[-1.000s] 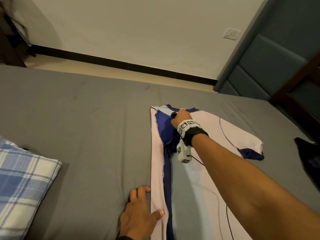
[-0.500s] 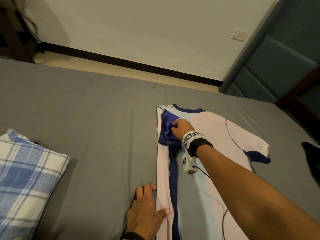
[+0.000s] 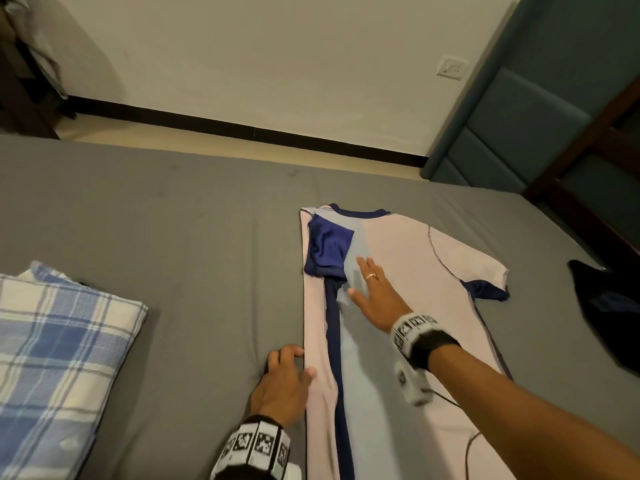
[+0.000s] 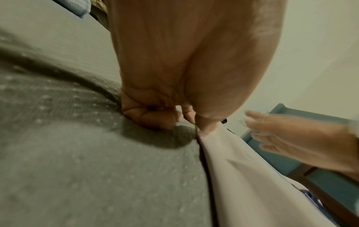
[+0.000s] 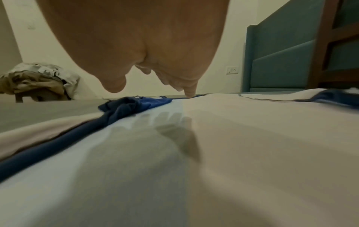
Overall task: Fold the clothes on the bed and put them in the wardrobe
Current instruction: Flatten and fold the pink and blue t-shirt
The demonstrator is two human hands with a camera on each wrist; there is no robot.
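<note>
Now the pale pink and light blue short-sleeved shirt with navy trim (image 3: 398, 306) lies flat on the grey bed (image 3: 156, 237), left side folded in. Best to keep the left hand (image 3: 282, 382), its grip clamped on the folded edge, steady while the right hand (image 3: 372, 296), fingers apart, smooths the panel. Only the left wrist view shows the thumb pinching; only the head view shows the unfolded right sleeve.

We see the bed (image 3: 173, 230) in a grey sheet. On it lie a pink-and-navy shirt (image 3: 398, 265) partly folded, a blue plaid pillow (image 3: 52, 341) at left, and a dark garment (image 3: 609, 306) at right.
</note>
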